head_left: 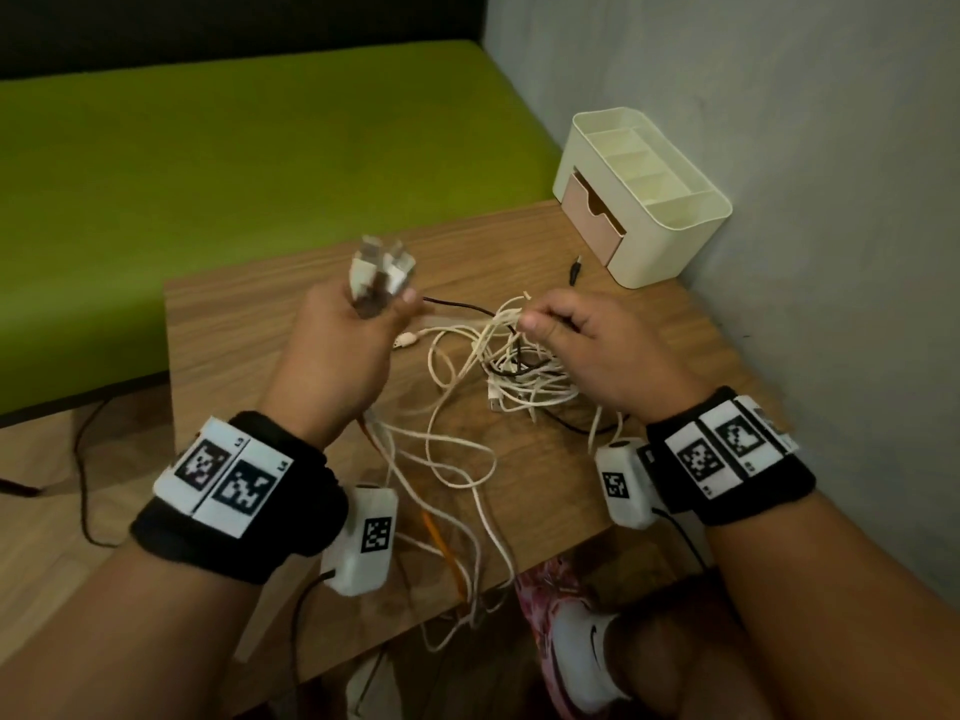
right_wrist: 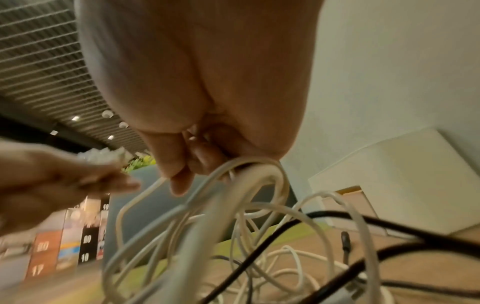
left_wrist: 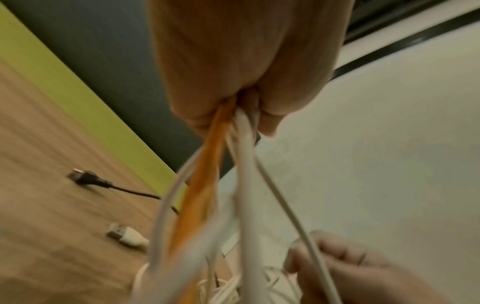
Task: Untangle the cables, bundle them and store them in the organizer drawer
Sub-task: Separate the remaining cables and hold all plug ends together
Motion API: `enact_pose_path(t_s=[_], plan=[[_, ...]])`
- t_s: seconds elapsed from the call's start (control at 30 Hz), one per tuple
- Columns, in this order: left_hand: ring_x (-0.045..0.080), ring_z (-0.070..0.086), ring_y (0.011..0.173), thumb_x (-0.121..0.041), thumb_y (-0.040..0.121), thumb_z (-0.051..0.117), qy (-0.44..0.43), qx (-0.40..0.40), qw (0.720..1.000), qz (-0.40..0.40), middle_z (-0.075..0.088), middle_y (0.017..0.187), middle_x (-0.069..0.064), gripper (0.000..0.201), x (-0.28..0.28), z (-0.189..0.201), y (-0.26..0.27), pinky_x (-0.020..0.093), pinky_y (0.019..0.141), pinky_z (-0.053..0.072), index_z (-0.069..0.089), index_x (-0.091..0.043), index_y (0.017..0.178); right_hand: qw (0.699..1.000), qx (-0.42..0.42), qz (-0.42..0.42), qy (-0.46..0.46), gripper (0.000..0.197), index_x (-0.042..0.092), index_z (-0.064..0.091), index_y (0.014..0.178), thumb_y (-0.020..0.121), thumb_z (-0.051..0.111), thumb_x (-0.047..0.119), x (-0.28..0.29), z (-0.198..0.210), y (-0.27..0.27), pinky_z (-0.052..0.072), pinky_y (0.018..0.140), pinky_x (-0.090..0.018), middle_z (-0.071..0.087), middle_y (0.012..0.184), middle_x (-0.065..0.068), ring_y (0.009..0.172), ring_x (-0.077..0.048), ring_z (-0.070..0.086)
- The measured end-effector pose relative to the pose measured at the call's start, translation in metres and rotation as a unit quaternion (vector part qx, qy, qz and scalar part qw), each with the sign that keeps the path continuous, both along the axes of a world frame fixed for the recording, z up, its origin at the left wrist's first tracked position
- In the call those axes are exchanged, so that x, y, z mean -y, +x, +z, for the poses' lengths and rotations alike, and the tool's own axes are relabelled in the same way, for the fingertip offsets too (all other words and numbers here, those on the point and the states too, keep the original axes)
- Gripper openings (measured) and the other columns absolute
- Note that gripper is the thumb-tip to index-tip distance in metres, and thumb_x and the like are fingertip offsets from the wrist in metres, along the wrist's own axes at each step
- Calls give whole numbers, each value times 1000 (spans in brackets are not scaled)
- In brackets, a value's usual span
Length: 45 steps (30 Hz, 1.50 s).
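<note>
A tangle of white and black cables (head_left: 511, 371) lies on the small wooden table (head_left: 249, 324). My left hand (head_left: 348, 335) is raised over the table's left half and grips several cable ends, their white plugs (head_left: 382, 272) sticking up from my fist. White cords and one orange cord (left_wrist: 207, 164) hang down from that fist. My right hand (head_left: 576, 335) pinches white cable loops (right_wrist: 249, 170) at the top of the tangle. The cream organizer (head_left: 644, 194), with its pink drawer (head_left: 592, 220) closed, stands at the table's far right corner.
A green bench (head_left: 260, 148) runs behind and left of the table, and a grey wall (head_left: 805, 200) is on the right. A loose black plug (head_left: 575, 270) lies near the organizer, a white USB plug (left_wrist: 124, 236) by the tangle. Cords trail over the near edge.
</note>
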<state>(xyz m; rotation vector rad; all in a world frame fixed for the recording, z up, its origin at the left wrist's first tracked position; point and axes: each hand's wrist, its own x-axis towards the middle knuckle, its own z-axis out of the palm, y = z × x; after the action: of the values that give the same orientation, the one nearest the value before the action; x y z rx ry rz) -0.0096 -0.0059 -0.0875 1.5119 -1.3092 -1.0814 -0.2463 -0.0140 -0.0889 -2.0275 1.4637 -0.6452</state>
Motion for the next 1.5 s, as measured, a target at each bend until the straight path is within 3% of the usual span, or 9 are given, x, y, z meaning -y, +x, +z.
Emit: enact_pose_path(t_s=[0.17, 0.3, 0.47, 0.6, 0.77, 0.93, 1.07, 1.23, 1.5], plan=[[-8, 53, 47, -14, 99, 56, -92, -105, 990, 16, 69, 71, -14, 23, -4, 14, -20, 7, 49, 37, 60, 1, 116, 994, -87, 43, -41, 17, 16, 70, 96, 98, 57, 27, -1, -2, 9, 32, 63, -6, 53, 76, 19, 70, 6, 49], [-7, 52, 46, -20, 95, 62, -50, -15, 993, -108, 65, 63, -19, 4, -14, 3, -38, 12, 46, 35, 65, -19, 93, 994, -73, 61, -62, 14, 19, 67, 93, 98, 57, 28, -3, 4, 15, 30, 62, -9, 56, 79, 12, 72, 1, 49], [4, 51, 50, -33, 96, 60, -50, 143, 977, -152, 62, 61, -7, 32, -9, -4, -35, 28, 54, 38, 59, -19, 67, 995, -32, 59, -73, 18, 16, 68, 96, 99, 55, 28, -2, 3, 12, 40, 63, -21, 62, 82, 8, 74, -5, 55], [7, 30, 37, -27, 95, 62, 10, -122, 984, -130, 40, 47, -8, 26, -11, 11, -38, 23, 42, 25, 58, -13, 73, 998, -32, 56, -4, 33, 17, 60, 101, 102, 41, 44, -4, 1, 10, 42, 61, -25, 59, 79, 4, 70, -7, 55], [6, 9, 44, -33, 96, 49, 25, -387, 907, -164, 13, 66, 1, 29, -5, 38, -13, 19, 36, 8, 61, -20, 73, 990, -103, 85, 53, 43, 33, 53, 100, 96, 24, 64, -7, -5, 3, 53, 75, -46, 64, 87, 9, 80, -13, 61], [10, 26, 42, -24, 100, 53, 75, -108, 989, -74, 36, 48, -8, 26, 8, 14, 1, 18, 38, 20, 56, -14, 77, 987, 105, 36, 115, 9, 29, 58, 92, 98, 53, 34, -6, 6, -9, 46, 70, -31, 60, 76, 19, 71, -2, 56], [3, 39, 32, -23, 97, 59, 88, 170, 977, -95, 51, 38, -8, 30, 8, 5, -1, 18, 38, 30, 64, -11, 69, 960, 253, 13, 121, 23, 22, 67, 91, 94, 49, 36, -6, 17, -10, 41, 70, -22, 54, 69, 15, 71, -8, 51], [11, 53, 58, -33, 96, 61, -88, 86, 992, 34, 62, 68, -2, 18, 4, 4, -14, 32, 57, 40, 68, -17, 92, 993, 0, 15, 117, 23, 31, 68, 91, 100, 49, 40, -6, 14, -6, 47, 70, -31, 68, 87, 13, 78, -1, 60], [-6, 60, 95, -28, 95, 57, -263, 26, 964, 12, 64, 101, -19, 23, -17, 1, -37, 16, 82, 48, 62, -26, 117, 980, -179, 44, 72, 30, 32, 55, 70, 99, 51, 41, 3, 3, 1, 31, 54, -24, 55, 69, 13, 65, -1, 50]])
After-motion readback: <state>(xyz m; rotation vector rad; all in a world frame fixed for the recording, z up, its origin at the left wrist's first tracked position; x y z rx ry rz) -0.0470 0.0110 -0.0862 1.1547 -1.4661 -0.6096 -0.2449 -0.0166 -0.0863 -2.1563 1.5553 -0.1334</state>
